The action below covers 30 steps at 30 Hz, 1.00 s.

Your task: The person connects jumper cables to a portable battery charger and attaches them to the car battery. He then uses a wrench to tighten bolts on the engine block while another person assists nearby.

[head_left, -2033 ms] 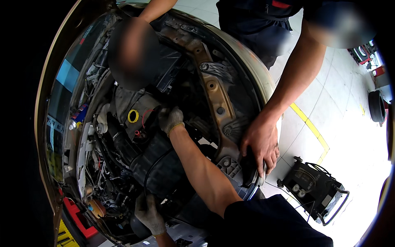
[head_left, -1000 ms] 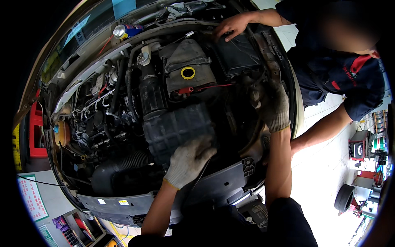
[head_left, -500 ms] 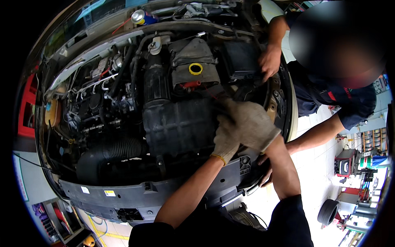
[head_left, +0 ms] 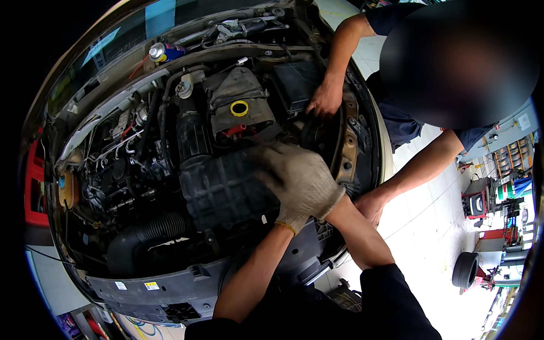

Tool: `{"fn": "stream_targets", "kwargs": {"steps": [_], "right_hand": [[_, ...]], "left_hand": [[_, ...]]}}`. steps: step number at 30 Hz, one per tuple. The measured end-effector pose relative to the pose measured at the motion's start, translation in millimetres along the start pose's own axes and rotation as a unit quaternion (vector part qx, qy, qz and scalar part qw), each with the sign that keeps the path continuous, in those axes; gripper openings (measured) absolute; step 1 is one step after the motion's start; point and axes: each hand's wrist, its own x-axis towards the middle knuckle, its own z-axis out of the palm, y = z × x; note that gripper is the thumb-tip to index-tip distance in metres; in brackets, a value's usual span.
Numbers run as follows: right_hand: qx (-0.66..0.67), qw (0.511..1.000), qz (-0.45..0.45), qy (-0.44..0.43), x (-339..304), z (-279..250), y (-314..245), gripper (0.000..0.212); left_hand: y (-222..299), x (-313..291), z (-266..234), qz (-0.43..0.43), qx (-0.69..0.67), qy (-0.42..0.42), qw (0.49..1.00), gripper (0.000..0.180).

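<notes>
Both of my hands wear knitted work gloves, beige-grey, at the right end of a ribbed black plastic air filter box (head_left: 218, 195) in a car's engine bay. My right hand (head_left: 303, 178) lies across the box's upper right corner, its fingers reaching over the top and blurred by motion. Beneath it, my left hand (head_left: 293, 216) is mostly covered; only the cuff and lower palm show, and its fingers are hidden. Beyond the box sits a grey battery cover (head_left: 241, 85) with a yellow ring (head_left: 239, 109) and a red cable cap (head_left: 235, 130) in front.
A co-worker at the right rests one hand (head_left: 327, 99) by a black lidded box (head_left: 296, 85) and the other (head_left: 371, 207) on the car's edge. A ribbed intake hose (head_left: 161, 228) runs at left. A spray can (head_left: 165, 52) lies near the windscreen. A tyre (head_left: 466, 270) is on the floor.
My view has shifted and turned slightly. My right hand has moved left, from beside the filter box onto its right part. The co-worker's upper hand stays by the lidded box.
</notes>
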Motion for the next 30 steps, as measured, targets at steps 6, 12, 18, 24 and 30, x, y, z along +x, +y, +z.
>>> {"fn": "stream_targets", "kwargs": {"steps": [6, 12, 18, 24, 30], "right_hand": [[0.17, 0.963, 0.192, 0.081, -58.9, 7.3, 66.6, 0.043], [0.299, 0.938, 0.169, 0.051, -38.4, 80.8, 78.7, 0.057], [0.238, 0.923, 0.301, 0.031, -31.5, 42.0, 66.5, 0.033], [-0.088, 0.992, 0.08, 0.039, -46.2, 46.9, 68.3, 0.034], [-0.065, 0.984, 0.134, 0.101, -57.8, 28.1, 63.4, 0.04]], "left_hand": [[72.4, -45.2, -20.2, -0.066, 0.117, -0.045, 0.99, 0.035], [115.4, -30.5, -41.7, -0.125, 0.264, -0.107, 0.95, 0.037], [99.8, -21.1, -73.0, 0.077, 0.548, 0.027, 0.832, 0.043], [73.0, -28.2, -46.5, 0.313, 0.78, 0.114, 0.529, 0.089], [65.1, -6.1, -67.2, 0.256, 0.772, -0.055, 0.58, 0.061]]}}
